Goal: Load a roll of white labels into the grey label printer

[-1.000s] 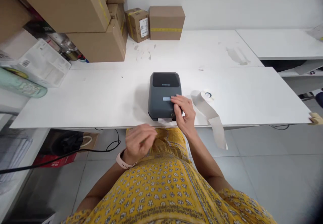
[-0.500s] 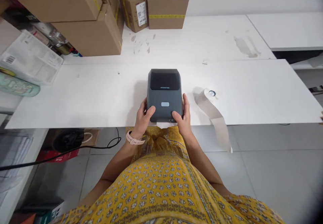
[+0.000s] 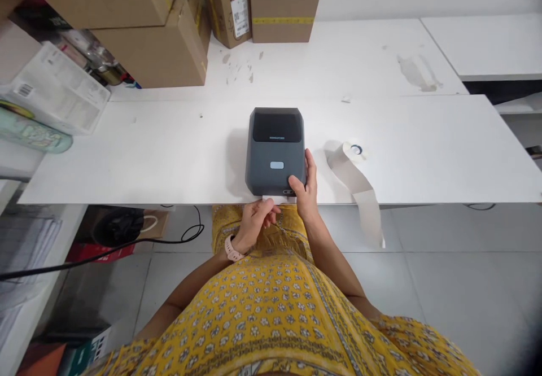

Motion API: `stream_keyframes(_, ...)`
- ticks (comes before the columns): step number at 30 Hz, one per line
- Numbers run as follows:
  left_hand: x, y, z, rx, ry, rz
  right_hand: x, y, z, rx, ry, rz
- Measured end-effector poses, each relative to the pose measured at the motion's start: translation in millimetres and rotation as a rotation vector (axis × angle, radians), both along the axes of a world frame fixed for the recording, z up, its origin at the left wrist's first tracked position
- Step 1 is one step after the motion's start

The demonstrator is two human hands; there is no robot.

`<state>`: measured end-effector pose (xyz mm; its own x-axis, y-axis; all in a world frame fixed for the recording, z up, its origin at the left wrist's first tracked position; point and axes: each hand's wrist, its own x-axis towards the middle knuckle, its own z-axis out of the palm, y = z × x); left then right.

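Note:
A dark grey label printer (image 3: 276, 156) sits at the front edge of the white table, its black window toward the far side and a pale button in the middle of its lid. A short strip of white label paper (image 3: 283, 200) sticks out below its near edge. My left hand (image 3: 253, 222), with a pink watch band at the wrist, is closed with thumb and fingers on the left end of that paper. My right hand (image 3: 307, 195) grips the printer's near right corner, thumb on top and fingers along the side.
Right of the printer stands a roll of white labels (image 3: 353, 156), its loose tail (image 3: 369, 212) hanging over the table edge. Cardboard boxes (image 3: 284, 6) stand at the back and left. A green bottle (image 3: 36, 131) lies far left. A black cable (image 3: 105, 253) runs below the table.
My left hand has let go of the printer's left side and moved down to the paper at its near edge. My right hand has kept its hold. The view has shifted slightly.

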<state>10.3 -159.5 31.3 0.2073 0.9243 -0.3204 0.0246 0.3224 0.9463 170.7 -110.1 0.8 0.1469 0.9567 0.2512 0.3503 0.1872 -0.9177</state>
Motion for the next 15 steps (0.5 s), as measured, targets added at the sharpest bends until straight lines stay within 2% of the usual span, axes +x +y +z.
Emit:
stream_keyframes(3, 10.0, 9.9, 4.0, -0.104, -0.074, 0.035, -0.1, 0.8, -1.2, 0.010, 0.023, 0.010)
stream_keyframes(7, 11.4, 13.8, 2.2, -0.015, -0.010, 0.041, -1.8, -1.7, 2.9, -0.012, -0.012, 0.000)
stream_keyframes(9, 6.5, 14.1, -0.8, 0.050, 0.049, -0.006, -3.3, -5.7, 12.3, 0.007, -0.064, -0.039)
stream_keyframes(12, -5.1, 16.6, -2.4, 0.029, 0.047, -0.149, -4.4, -12.5, 36.2, 0.102, -0.279, -0.119)
stream_keyframes(15, -18.7, 18.7, 0.2, -0.012, -0.005, -0.237, -3.4, -14.6, 58.9, 0.149, -0.541, -0.084)
